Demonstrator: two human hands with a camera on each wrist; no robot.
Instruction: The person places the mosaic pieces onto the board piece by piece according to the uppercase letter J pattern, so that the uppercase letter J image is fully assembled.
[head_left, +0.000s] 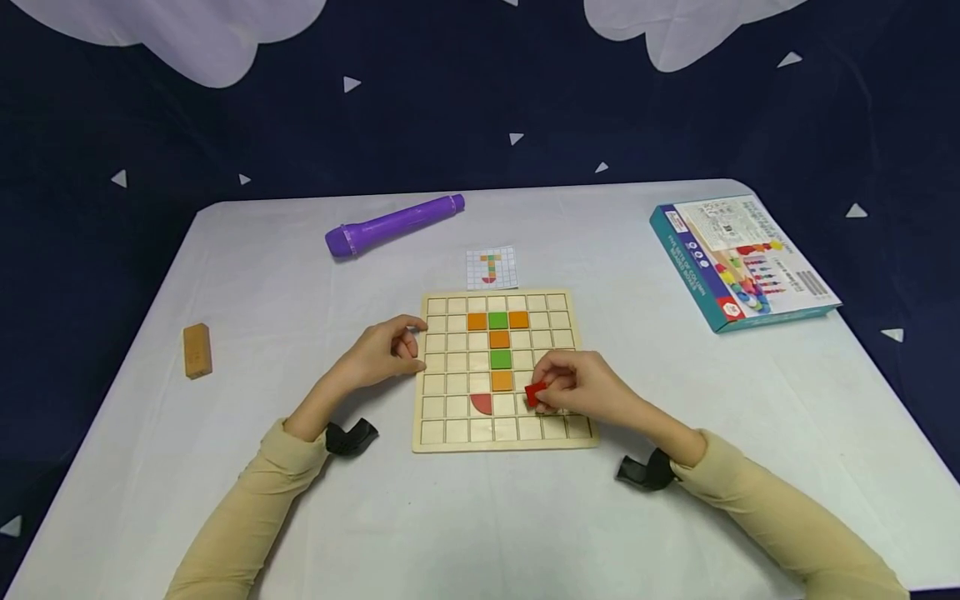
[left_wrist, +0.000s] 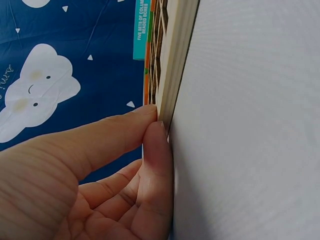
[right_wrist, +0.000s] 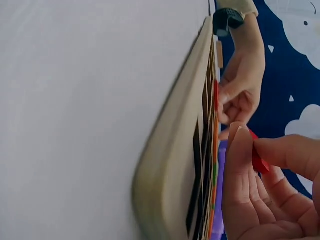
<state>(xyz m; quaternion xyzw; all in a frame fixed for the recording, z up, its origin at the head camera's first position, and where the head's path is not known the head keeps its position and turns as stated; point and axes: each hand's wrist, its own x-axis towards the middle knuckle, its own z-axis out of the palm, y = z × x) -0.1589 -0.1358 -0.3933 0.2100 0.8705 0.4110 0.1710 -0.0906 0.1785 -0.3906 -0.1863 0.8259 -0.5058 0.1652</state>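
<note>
A wooden grid board (head_left: 438, 444) lies on the table with orange, green and red tiles in its squares. My left hand (head_left: 381, 353) touches the board's left edge, thumb and forefinger apart along it; the left wrist view shows the thumb (left_wrist: 131, 125) at that edge. Above the lower right part of the board, my right hand (head_left: 581, 383) pinches a small red tile (head_left: 533, 393) between thumb and fingers. That red tile (right_wrist: 259, 159) is partly hidden by the fingertips in the right wrist view. A red quarter-circle tile (head_left: 482, 404) sits left of it on the board.
A small printed pattern card (head_left: 492, 268) lies just beyond the board. Behind it is a purple microphone-shaped stick (head_left: 397, 223). A wooden block (head_left: 197, 351) stands at the left, and a flat teal box (head_left: 750, 262) lies at the back right.
</note>
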